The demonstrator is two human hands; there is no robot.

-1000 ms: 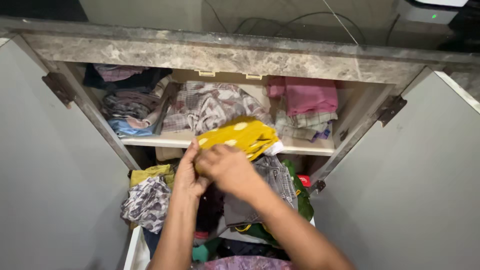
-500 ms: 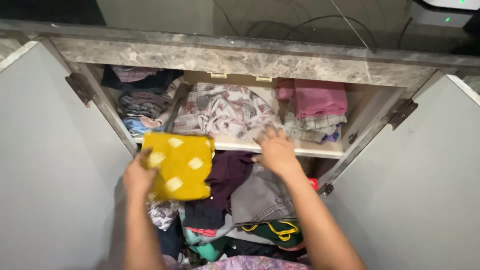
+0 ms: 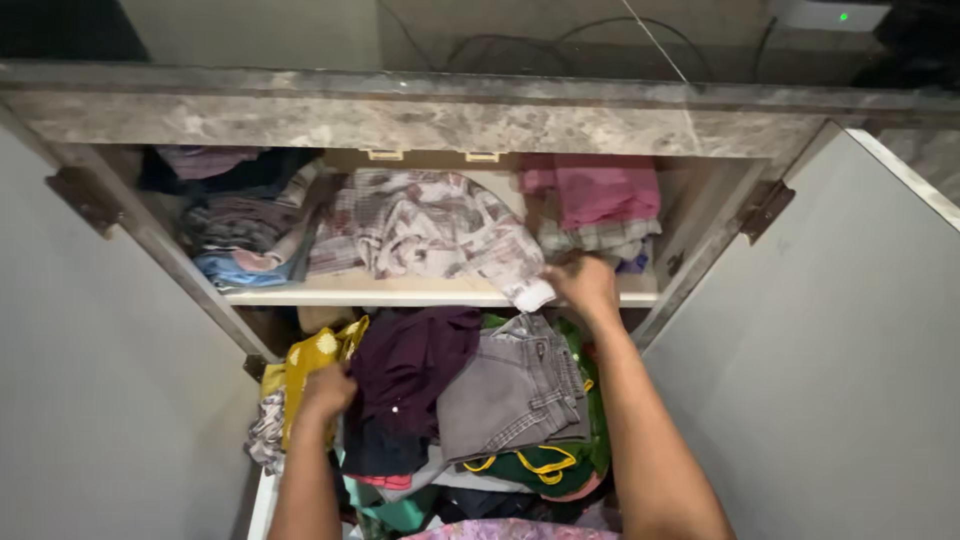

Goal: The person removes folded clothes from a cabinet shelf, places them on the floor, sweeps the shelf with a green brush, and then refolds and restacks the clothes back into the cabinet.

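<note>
gripping the yellow cloth (image 3: 318, 352), the left hand (image 3: 327, 390) is seen at 7 o'clock, fingers closed on its edge; the cloth is wedged upright at the left of the lower shelf, touching the dark purple garment (image 3: 410, 365). the right hand (image 3: 583, 285) is pinched shut on the corner of the plaid shirt (image 3: 430, 225) at 3 o'clock, at the upper shelf edge (image 3: 400, 293). grey jeans (image 3: 515, 385) are piled just below it.

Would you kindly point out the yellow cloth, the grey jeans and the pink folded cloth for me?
yellow cloth (image 3: 312, 358), head view, on its spotted upper fold.
grey jeans (image 3: 510, 390), head view, on the middle of the leg.
pink folded cloth (image 3: 605, 190), head view, on its flat front face.
</note>
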